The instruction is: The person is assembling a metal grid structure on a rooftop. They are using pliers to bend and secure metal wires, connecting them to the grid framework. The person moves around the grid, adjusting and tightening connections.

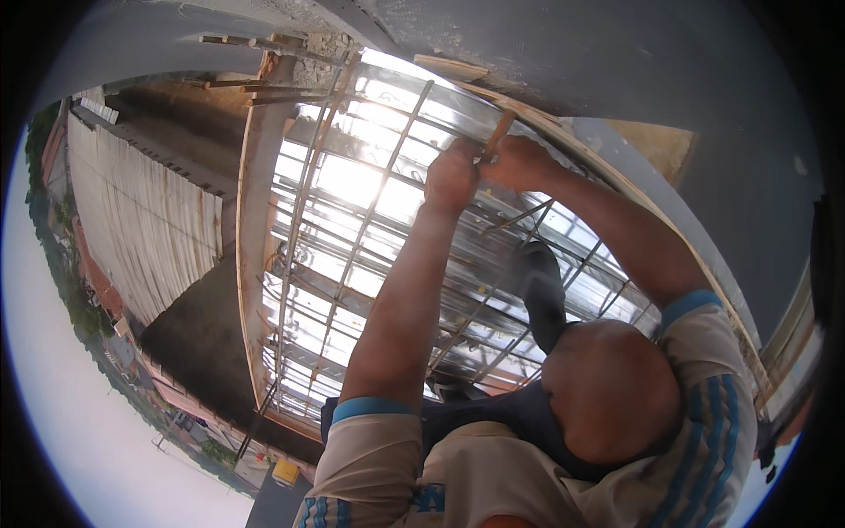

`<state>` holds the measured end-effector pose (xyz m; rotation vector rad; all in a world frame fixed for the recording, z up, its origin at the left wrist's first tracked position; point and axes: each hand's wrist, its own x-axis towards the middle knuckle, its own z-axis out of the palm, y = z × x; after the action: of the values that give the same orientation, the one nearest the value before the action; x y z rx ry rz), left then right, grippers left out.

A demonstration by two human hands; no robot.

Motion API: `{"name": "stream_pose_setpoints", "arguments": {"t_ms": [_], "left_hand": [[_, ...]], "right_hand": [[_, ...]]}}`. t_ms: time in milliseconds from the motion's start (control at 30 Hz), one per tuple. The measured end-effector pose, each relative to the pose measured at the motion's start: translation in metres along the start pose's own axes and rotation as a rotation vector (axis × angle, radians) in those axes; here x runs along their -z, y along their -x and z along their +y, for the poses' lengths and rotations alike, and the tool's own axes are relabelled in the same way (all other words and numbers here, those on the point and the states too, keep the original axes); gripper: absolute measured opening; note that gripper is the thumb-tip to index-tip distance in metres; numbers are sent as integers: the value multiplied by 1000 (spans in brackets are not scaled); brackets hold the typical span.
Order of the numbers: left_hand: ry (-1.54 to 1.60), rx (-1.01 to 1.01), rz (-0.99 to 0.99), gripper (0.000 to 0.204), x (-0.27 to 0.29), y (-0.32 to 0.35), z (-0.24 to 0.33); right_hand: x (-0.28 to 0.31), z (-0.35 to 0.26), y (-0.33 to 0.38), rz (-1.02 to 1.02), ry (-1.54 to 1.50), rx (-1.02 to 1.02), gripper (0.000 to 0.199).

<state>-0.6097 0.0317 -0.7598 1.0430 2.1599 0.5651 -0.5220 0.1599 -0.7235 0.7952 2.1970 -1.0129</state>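
In the head view, the one view here, I watch a person bending over a long, shallow tray-like form edged with brown wooden boards. Inside it lie a grid of dark steel bars and, beneath that, shiny silver sheeting that glares white in patches. The bars cross too thickly for me to count.

The two bare hands meet toward the far right of the form, touching or nearly so. The right hand is closed, with no gap showing, around the lower part of one short reddish-brown bar, which tilts up out of the fist toward the far right. The left hand is curled tight just beside it, its knuckles on top; whether it grips anything I cannot tell. The short bar is above the grid, near the right-hand boards.

Two dark shoes show down among the bars: one plain to see, the other half hidden behind the left forearm. One bare knee rises near right. The beige shirt has two blue cuffs, with three blue stripes along the right sleeve.

At the far left, at least four rods stick out past the form. Beyond the left side lie one pale corrugated roof and, nearer, one small yellow object. A smooth grey wall fills the far right.
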Motion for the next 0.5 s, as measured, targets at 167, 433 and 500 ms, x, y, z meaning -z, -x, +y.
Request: {"name": "stream_pose_setpoints", "arguments": {"t_ms": [167,433,500], "left_hand": [[-6,11,-12,24,0,4,-4],[64,349,106,25,-21,27,21],[512,466,32,23,-49,37,23]], "right_hand": [[9,-12,-7,-126,-47,-84,39],[4,16,-10,-163,-426,-133,27],[4,18,-8,-144,-460,-112,25]]}}
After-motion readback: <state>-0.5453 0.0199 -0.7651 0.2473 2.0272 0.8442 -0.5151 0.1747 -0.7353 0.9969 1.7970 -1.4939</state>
